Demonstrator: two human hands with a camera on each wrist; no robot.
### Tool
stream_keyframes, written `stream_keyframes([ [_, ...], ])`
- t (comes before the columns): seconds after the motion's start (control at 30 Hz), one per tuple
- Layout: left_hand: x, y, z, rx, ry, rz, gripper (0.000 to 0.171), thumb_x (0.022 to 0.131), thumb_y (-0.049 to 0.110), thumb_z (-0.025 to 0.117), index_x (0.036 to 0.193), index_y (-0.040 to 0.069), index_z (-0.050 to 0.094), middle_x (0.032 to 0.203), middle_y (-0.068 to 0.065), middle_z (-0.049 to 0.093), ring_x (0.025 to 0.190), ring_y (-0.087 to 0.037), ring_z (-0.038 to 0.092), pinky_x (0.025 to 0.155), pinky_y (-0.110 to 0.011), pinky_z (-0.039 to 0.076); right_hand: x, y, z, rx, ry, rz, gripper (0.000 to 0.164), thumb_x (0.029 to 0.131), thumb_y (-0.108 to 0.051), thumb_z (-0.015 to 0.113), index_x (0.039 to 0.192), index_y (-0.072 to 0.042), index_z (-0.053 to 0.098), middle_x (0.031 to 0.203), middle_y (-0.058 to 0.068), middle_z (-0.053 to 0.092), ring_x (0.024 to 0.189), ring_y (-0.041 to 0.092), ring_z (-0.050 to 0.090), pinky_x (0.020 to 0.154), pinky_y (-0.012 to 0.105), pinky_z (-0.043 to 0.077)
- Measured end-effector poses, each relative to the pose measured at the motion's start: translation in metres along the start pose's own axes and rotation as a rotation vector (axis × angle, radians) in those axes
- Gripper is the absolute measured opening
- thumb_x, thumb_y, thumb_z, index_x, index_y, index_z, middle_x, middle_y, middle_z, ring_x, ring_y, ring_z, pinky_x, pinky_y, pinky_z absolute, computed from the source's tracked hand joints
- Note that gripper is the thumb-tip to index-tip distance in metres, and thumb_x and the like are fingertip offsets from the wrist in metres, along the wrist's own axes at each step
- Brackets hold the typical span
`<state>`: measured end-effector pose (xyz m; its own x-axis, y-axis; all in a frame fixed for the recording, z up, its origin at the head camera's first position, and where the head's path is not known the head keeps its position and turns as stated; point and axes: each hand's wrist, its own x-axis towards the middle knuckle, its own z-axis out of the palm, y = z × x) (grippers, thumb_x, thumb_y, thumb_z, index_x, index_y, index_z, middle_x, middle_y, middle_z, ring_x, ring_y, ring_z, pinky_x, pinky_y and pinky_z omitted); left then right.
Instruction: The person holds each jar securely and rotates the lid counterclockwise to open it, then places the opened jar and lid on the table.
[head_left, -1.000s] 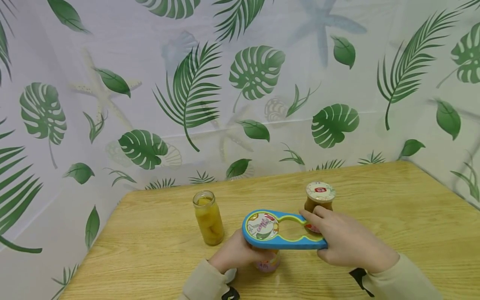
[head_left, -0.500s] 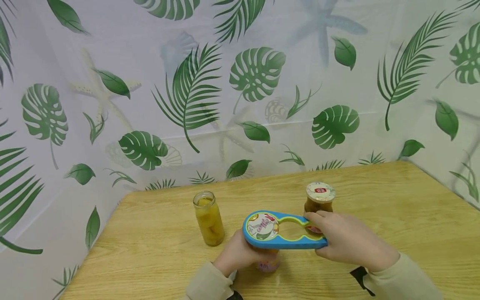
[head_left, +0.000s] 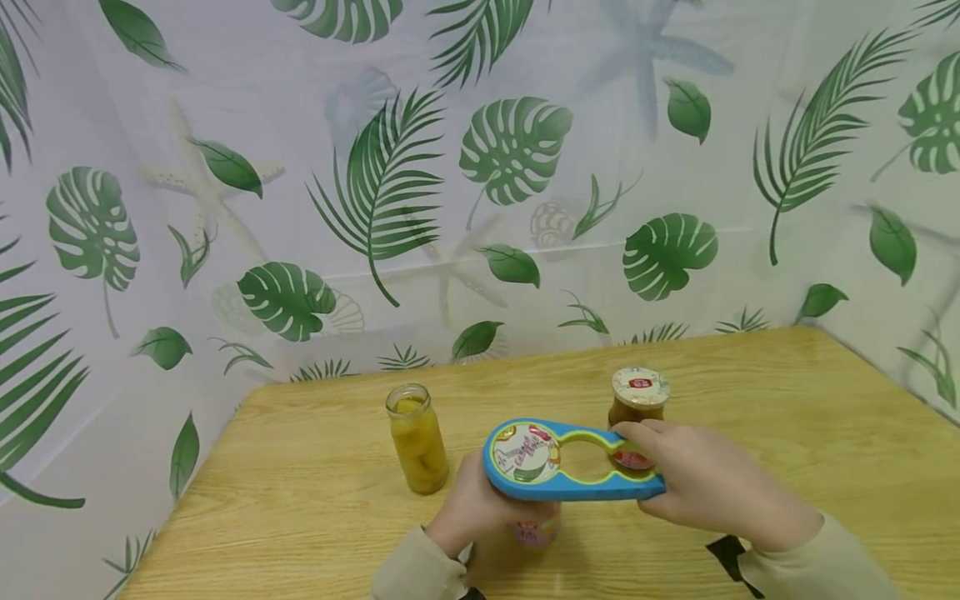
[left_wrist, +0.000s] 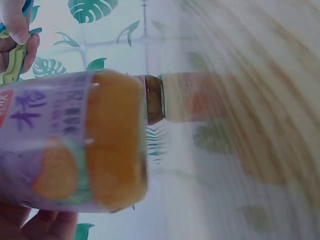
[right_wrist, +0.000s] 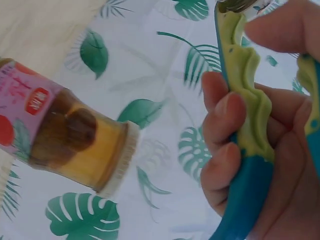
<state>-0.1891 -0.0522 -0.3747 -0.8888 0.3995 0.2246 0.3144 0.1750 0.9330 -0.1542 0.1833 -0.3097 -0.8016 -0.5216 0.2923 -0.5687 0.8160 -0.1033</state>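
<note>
A blue jar opener (head_left: 558, 487) with yellow-green toothed edges lies over the top of a fruit jar (head_left: 536, 532), its round printed end above the lid. My left hand (head_left: 476, 506) grips that jar below the opener. Close up in the left wrist view, the jar (left_wrist: 65, 145) has a purple label and orange contents, with fingers (left_wrist: 62, 225) underneath. My right hand (head_left: 716, 479) holds both arms of the opener at their free end. In the right wrist view, fingers (right_wrist: 227, 160) curl round one toothed arm, and the thumb lies toward the other.
An uncovered glass jar of yellow fruit (head_left: 420, 446) stands at the left on the wooden table (head_left: 300, 500). Behind my right hand is a brown jar (head_left: 637, 410) with a white lid and pink label. A leaf-patterned sheet (head_left: 480, 208) hangs behind the table.
My right hand has shifted slightly right, its forefinger drawn back along the opener's arm, and the opener's free end sits a little further right. My left hand stays round the jar.
</note>
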Motion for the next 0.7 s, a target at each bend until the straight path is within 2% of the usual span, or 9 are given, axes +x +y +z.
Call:
stream_keyframes([
  [0.17, -0.002, 0.0, 0.0, -0.05, -0.052, 0.103, 0.063, 0.057, 0.003, 0.08, 0.115, 0.013, 0.055, 0.105, 0.003, 0.06, 0.095, -0.012, 0.055, 0.088, -0.028, 0.04, -0.005, -0.001, -0.005, 0.009, -0.01, -0.012, 0.059, 0.058, -0.017, 0.076, 0.113, -0.007, 0.056, 0.09, -0.001, 0.06, 0.062, 0.005, 0.046, 0.05, 0.022, 0.038],
  [0.27, -0.004, 0.0, 0.0, -0.072, -0.087, 0.126, 0.065, 0.057, 0.002, 0.079, 0.116, 0.01, 0.053, 0.106, 0.002, 0.059, 0.096, -0.012, 0.054, 0.089, -0.028, 0.039, -0.008, 0.0, -0.006, 0.02, -0.002, -0.035, 0.058, 0.058, -0.015, 0.075, 0.113, -0.008, 0.056, 0.086, -0.004, 0.058, 0.059, 0.004, 0.042, 0.049, 0.021, 0.036],
  [0.43, -0.007, 0.003, 0.0, -0.137, -0.155, 0.129, 0.069, 0.056, -0.001, 0.075, 0.119, 0.006, 0.048, 0.108, -0.002, 0.056, 0.097, -0.013, 0.052, 0.091, -0.029, 0.037, -0.013, 0.001, -0.006, 0.035, 0.034, -0.095, 0.056, 0.058, -0.012, 0.074, 0.111, -0.009, 0.057, 0.081, -0.009, 0.055, 0.059, 0.002, 0.043, 0.049, 0.021, 0.039],
  [0.53, -0.009, 0.004, -0.002, -0.202, -0.229, 0.141, 0.072, 0.057, -0.002, 0.072, 0.122, 0.001, 0.043, 0.111, -0.007, 0.054, 0.1, -0.014, 0.05, 0.093, -0.029, 0.035, -0.015, 0.003, -0.007, 0.052, 0.04, -0.126, 0.057, 0.057, -0.011, 0.073, 0.112, -0.009, 0.057, 0.082, -0.011, 0.055, 0.062, 0.002, 0.046, 0.05, 0.021, 0.04],
  [0.7, -0.014, 0.002, -0.006, -0.282, -0.348, 0.125, 0.073, 0.057, -0.003, 0.07, 0.123, -0.006, 0.039, 0.111, -0.006, 0.053, 0.1, -0.011, 0.05, 0.094, -0.028, 0.033, -0.017, 0.003, -0.009, 0.083, 0.022, -0.159, 0.06, 0.057, -0.01, 0.074, 0.114, -0.009, 0.057, 0.086, -0.012, 0.056, 0.063, 0.001, 0.045, 0.05, 0.02, 0.04],
])
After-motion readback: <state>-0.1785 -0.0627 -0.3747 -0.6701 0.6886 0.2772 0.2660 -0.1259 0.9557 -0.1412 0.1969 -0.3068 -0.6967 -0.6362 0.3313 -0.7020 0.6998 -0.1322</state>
